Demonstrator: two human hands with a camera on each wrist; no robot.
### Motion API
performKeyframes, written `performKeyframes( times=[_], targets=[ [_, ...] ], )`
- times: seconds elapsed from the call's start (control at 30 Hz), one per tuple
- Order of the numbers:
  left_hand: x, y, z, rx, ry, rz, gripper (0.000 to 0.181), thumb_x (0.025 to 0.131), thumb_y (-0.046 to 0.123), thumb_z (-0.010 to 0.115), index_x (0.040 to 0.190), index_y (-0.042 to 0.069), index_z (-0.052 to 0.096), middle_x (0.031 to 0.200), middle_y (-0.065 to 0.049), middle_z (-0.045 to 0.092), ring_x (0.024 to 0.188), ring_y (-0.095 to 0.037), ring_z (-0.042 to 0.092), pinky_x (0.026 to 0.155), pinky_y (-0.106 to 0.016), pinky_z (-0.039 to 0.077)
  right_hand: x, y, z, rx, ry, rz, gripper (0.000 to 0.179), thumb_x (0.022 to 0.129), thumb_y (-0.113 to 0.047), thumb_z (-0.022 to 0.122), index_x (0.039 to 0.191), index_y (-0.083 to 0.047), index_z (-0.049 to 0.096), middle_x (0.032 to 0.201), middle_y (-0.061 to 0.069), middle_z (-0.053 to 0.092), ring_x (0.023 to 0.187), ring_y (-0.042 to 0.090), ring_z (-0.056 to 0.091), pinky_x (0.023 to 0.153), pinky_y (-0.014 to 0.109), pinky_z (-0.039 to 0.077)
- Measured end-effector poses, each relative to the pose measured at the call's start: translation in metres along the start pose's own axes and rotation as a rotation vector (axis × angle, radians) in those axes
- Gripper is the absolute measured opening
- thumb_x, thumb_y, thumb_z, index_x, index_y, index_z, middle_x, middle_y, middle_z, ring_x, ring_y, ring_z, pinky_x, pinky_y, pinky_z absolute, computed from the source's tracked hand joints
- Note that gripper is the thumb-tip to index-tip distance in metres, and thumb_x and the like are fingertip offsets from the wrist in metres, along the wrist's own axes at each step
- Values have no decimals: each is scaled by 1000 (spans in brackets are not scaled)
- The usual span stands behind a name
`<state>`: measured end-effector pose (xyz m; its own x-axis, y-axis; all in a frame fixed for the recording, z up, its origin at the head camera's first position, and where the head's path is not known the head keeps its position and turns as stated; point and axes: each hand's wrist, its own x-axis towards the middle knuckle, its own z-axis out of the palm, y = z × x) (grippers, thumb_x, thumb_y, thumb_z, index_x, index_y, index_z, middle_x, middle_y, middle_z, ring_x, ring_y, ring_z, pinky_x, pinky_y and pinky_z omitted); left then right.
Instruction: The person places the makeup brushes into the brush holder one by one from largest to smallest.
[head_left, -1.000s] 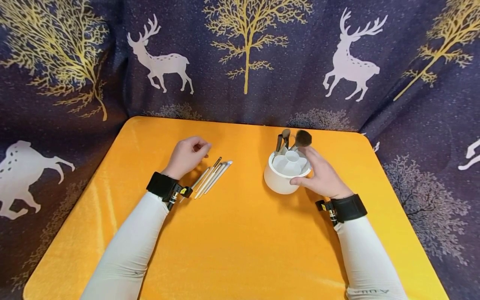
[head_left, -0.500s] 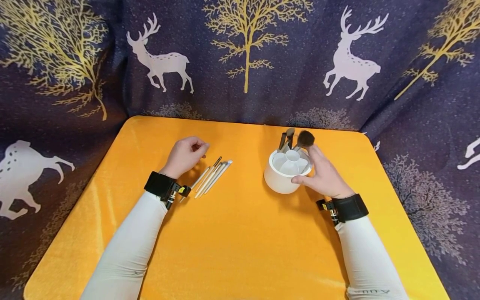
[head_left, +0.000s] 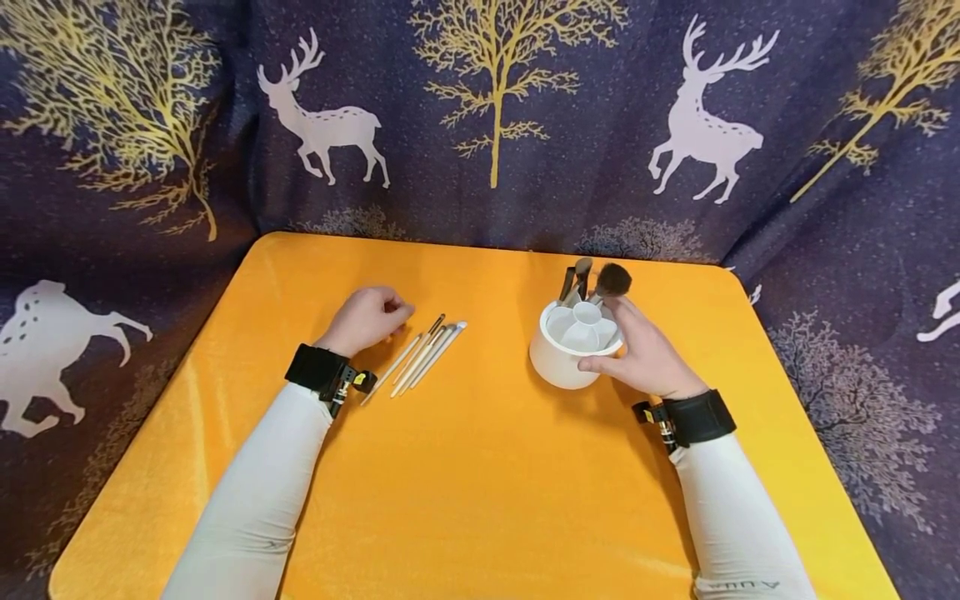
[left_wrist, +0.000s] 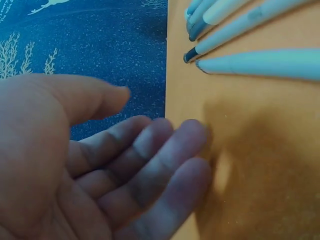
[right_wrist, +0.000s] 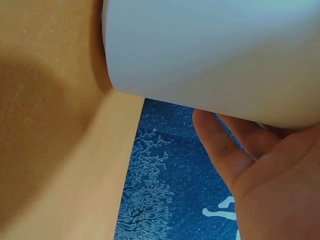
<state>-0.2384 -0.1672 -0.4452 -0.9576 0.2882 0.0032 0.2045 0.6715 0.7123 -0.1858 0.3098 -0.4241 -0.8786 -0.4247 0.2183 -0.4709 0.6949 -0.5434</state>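
Observation:
At the right of the head view stands a round white brush holder (head_left: 557,363) with petal-shaped compartments. Several makeup brushes stand upright at its back, among them a big fluffy dark one (head_left: 614,280). My right hand (head_left: 647,350) grips the holder's right side, thumb at the front and fingers behind. The right wrist view shows fingers (right_wrist: 222,145) against the smooth white wall (right_wrist: 200,55). My left hand (head_left: 367,321) hovers with loosely curled fingers and holds nothing. Just right of it several slim pale brushes (head_left: 420,358) lie side by side; some ends (left_wrist: 200,62) show in the left wrist view.
An orange cloth covers the table (head_left: 480,483). Behind it and at both sides hangs a dark blue curtain (head_left: 450,208) printed with white deer and golden trees. Each wrist wears a black strap (head_left: 322,369) with a small camera.
The upright brushes have shifted to the right while the holder stays in place, so it has turned slightly. My left hand has drifted a little left and toward me.

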Motion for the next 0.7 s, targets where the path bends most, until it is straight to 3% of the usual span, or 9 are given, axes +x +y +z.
performKeyframes(
  times=[0.33,0.7],
  targets=[
    [-4,5,-1,31,-175,-54,20,107,28,78,103,8,78,85,-8,74,73,-26,68,68,-41,47,0,1,-1,9,2,-12,111,85,-39,100,172,-9,37,167,19,47,148,42,50,118,68,42],
    [-6,9,-2,61,-265,-60,19,105,28,81,100,10,78,85,-8,73,73,-26,67,66,-40,46,-1,2,1,8,-2,-8,110,85,-38,100,171,-7,38,165,20,47,147,42,51,119,68,42]
  ],
)
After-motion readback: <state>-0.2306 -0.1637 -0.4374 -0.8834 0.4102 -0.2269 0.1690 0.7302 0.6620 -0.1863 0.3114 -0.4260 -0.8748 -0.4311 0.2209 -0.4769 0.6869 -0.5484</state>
